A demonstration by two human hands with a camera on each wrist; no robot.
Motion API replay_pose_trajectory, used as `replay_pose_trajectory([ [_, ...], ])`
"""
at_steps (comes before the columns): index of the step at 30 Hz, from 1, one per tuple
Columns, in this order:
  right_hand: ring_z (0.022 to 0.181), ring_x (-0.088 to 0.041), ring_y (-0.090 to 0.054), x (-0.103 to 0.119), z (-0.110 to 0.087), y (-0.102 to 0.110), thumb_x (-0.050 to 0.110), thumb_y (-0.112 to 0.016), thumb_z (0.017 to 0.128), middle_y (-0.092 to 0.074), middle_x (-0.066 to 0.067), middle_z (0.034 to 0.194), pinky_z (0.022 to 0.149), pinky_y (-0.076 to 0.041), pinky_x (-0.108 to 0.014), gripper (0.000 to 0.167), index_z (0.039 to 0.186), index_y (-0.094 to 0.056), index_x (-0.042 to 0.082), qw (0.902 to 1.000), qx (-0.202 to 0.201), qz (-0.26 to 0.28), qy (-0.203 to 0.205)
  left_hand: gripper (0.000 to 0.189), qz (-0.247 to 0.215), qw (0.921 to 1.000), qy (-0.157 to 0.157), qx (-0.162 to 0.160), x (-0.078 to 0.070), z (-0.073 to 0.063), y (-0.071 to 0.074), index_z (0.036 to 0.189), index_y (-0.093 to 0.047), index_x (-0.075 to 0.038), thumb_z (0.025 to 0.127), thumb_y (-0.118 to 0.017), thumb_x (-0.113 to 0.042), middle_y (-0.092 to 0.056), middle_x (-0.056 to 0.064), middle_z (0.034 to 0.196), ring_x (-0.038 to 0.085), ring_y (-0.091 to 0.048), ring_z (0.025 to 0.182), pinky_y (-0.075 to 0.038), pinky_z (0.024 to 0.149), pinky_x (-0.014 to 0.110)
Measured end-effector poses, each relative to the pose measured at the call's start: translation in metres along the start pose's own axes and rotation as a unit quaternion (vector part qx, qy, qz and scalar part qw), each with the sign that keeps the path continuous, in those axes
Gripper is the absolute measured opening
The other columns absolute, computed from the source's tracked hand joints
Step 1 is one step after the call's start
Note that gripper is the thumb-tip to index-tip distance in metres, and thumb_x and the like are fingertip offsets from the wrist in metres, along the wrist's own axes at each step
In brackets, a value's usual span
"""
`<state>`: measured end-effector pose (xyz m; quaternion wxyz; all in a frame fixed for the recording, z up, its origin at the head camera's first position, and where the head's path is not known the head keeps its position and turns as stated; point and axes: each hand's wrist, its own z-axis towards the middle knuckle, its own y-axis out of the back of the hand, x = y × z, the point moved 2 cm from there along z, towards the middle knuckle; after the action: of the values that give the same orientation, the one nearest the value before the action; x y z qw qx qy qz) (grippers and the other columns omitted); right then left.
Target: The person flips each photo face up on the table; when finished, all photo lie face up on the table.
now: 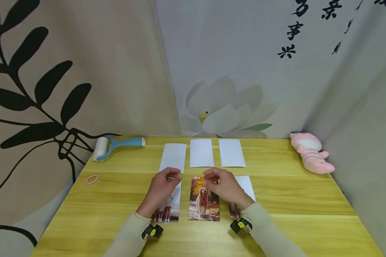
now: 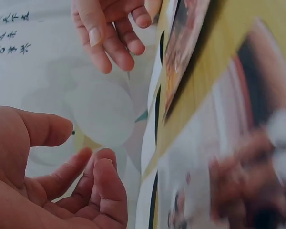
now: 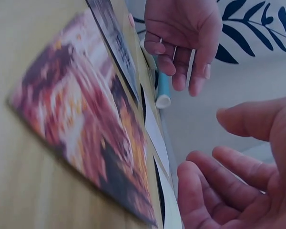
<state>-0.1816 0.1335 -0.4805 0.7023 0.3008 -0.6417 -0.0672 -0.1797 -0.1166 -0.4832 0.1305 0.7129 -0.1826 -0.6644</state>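
Both hands, left [image 1: 162, 184] and right [image 1: 223, 184], hover loosely curled, gripping nothing, over the glossy dog photo [image 1: 204, 203] on the yellow wooden counter [image 1: 292, 200]. 3 white cards [image 1: 202, 152] lie face-down behind; 3 front cards appear face-up, so half looks done.

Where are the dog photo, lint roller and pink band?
dog photo [image 1: 204, 205], head view, on the dog's body
lint roller [image 1: 101, 148], head view, on the white roll
pink band [image 1: 92, 179], head view, on its ring

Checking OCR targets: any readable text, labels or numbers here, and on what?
Backdrop cloth: black brush characters at upper right, partly cut off; "兴" reads, the rest uncertain.
The same characters appear in the left wrist view, too blurred to read.
Cards, photos, lint roller: no text visible.
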Motion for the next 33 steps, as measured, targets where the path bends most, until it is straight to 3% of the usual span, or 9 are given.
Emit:
replay_pose_trajectory([
  [3,0.105,-0.019,-0.069,-0.006,0.002,0.010,0.023,-0.073,0.101,-0.075,-0.007,0.121,0.083,-0.058,-0.037,0.033,0.131,-0.070,0.010,0.9998,-0.016,-0.007,-0.008,0.030,-0.008,0.9999,-0.013,0.006,-0.005,0.008,-0.010,0.130,-0.071,-0.012,0.104,-0.069,-0.026,-0.072,0.004,0.116,0.021,-0.068,0.105,-0.056,0.083,0.034],
  [11,0.107,-0.020,-0.071,-0.016,0.010,0.038,0.027,-0.075,0.100,-0.075,0.000,0.116,0.087,-0.059,-0.043,0.032,0.129,-0.071,0.015,0.9967,-0.065,-0.045,-0.016,0.029,-0.055,0.9974,-0.037,0.029,-0.023,0.030,-0.042,0.131,-0.069,-0.014,0.105,-0.067,-0.028,-0.070,0.007,0.126,0.026,-0.069,0.113,-0.060,0.090,0.042],
  [20,0.116,-0.032,-0.071,-0.034,0.021,0.064,0.028,-0.075,0.100,-0.076,-0.009,0.122,0.094,-0.060,-0.052,0.035,0.130,-0.071,0.010,0.9925,-0.105,-0.057,-0.024,0.038,-0.073,0.9961,-0.043,0.025,-0.031,0.058,-0.075,0.136,-0.065,-0.005,0.104,-0.068,-0.024,-0.069,0.015,0.132,0.034,-0.068,0.120,-0.059,0.096,0.048],
  [26,0.122,-0.035,-0.068,-0.051,0.025,0.082,0.025,-0.074,0.101,-0.073,-0.016,0.129,0.101,-0.057,-0.054,0.036,0.131,-0.070,0.006,0.9897,-0.128,-0.045,-0.044,0.040,-0.106,0.9922,-0.041,0.051,-0.034,0.072,-0.099,0.142,-0.061,-0.003,0.105,-0.064,-0.018,-0.065,0.018,0.140,0.036,-0.065,0.127,-0.057,0.101,0.049],
  [33,0.139,-0.041,-0.057,-0.069,0.029,0.098,0.029,-0.071,0.102,-0.063,-0.019,0.146,0.114,-0.049,-0.058,0.045,0.139,-0.064,0.005,0.9860,-0.134,-0.036,-0.092,0.049,-0.114,0.9884,-0.031,0.095,-0.048,0.077,-0.124,0.155,-0.048,-0.001,0.108,-0.056,-0.013,-0.054,0.021,0.153,0.038,-0.056,0.140,-0.051,0.111,0.052],
])
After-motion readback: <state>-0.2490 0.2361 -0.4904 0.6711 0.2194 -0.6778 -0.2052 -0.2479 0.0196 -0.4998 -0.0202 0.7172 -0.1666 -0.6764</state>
